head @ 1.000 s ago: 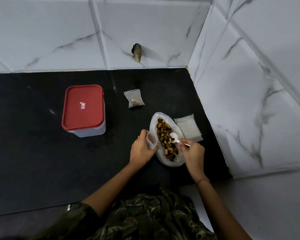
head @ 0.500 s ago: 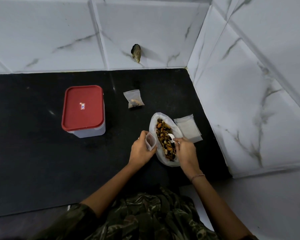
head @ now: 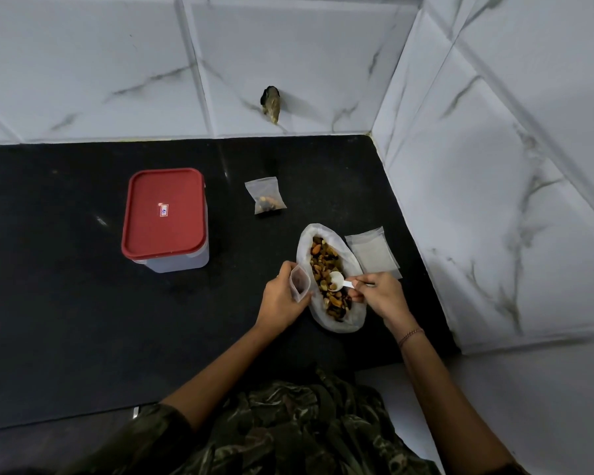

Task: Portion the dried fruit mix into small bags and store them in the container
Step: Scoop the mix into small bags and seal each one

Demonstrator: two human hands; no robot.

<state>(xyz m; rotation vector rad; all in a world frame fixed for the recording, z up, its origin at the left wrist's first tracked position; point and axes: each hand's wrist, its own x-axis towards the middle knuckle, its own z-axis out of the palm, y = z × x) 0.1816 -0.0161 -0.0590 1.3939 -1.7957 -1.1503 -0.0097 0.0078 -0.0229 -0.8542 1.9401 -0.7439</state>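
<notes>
A large white plastic bag (head: 354,318) lies open on the black counter with the dried fruit mix (head: 324,269) inside. My left hand (head: 282,299) holds a small clear bag (head: 299,282) open at the big bag's left edge. My right hand (head: 379,294) pinches a white plastic spoon (head: 337,281) whose bowl sits in the mix. A small filled bag (head: 265,199) lies farther back. The storage container (head: 165,219) with its red lid on stands at the left.
A stack of empty small bags (head: 372,252) lies right of the big bag, close to the marble side wall (head: 494,200). The black counter (head: 66,320) stretches left and toward me. A small dark fixture (head: 271,103) sticks out of the back wall.
My right hand drew back to the right from the small bag's mouth, and the spoon now sits in the mix. My left hand kept the small bag in place.
</notes>
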